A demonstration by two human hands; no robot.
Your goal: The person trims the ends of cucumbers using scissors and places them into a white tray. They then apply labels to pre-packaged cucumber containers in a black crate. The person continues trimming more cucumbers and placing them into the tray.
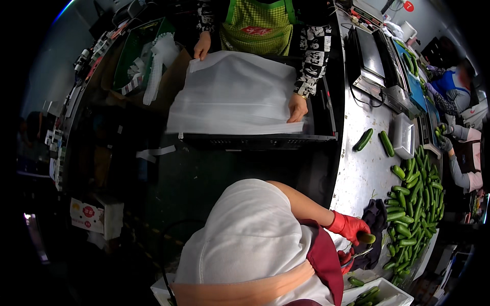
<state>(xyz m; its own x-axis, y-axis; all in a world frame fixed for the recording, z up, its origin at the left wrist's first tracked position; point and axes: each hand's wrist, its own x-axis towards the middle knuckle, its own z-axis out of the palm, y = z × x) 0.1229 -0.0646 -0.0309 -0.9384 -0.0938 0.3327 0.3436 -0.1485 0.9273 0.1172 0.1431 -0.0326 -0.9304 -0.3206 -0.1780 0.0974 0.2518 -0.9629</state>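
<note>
My left hand (351, 227), in a red glove, is closed around a green cucumber (366, 238), one end of which sticks out past the fingers. Just below it, my right hand (346, 259), also gloved in red, is partly hidden by my maroon apron. A metal-bladed tool (363, 252) juts from that hand; its handle is covered, so its exact kind does not show. Dark crumpled cloth (375, 224) lies beside both hands on the metal table (352, 173). A big heap of cucumbers (416, 204) spreads beyond the cloth.
Near me, a white bin (395, 295) holds several cucumbers. Two loose cucumbers (363, 139) lie by a white plastic tray (403, 135). Across from me a co-worker spreads a translucent plastic sheet (235, 97) over a black crate (260, 140). Other people's hands work at the far right.
</note>
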